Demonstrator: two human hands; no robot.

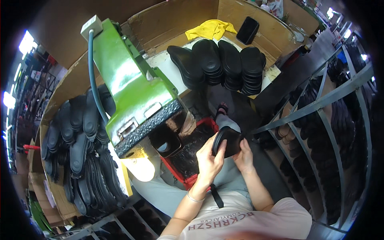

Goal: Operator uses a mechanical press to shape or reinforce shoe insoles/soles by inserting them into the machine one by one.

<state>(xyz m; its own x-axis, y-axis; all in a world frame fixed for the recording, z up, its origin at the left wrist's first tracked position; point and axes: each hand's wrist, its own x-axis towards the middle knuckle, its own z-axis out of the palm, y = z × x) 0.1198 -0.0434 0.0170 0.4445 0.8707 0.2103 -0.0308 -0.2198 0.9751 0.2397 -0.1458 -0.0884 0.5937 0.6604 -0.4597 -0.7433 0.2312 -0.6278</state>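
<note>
In the head view, my only one, I look down from afar on two bare hands in front of the person's lap. The left hand [210, 154] has its thumb and fingers clamped on a small bundle of black soles [231, 140], just right of one red crate [170, 170]. I see layered edges, so more than one, but I cannot count them. The right hand [245, 157] touches the bundle's right end with its fingers; I cannot tell whether that grip is closed. One bracelet [196, 197] circles the left wrist.

Beyond the hands, a white desk [162, 61] carries four stacks of black soles [207, 58], side by side. Behind them lie one yellow cloth [211, 29] and one black rectangular object [247, 30], close to a cardboard wall [172, 25].

To the left of the hands stands one green machine [128, 90] with one blue-grey cable [93, 72]. Farther left, a pile of black soles [79, 158] is too crowded for me to count. On the right, one metal rack [298, 117] holds many more dark pieces, overlapping and also beyond counting
</note>
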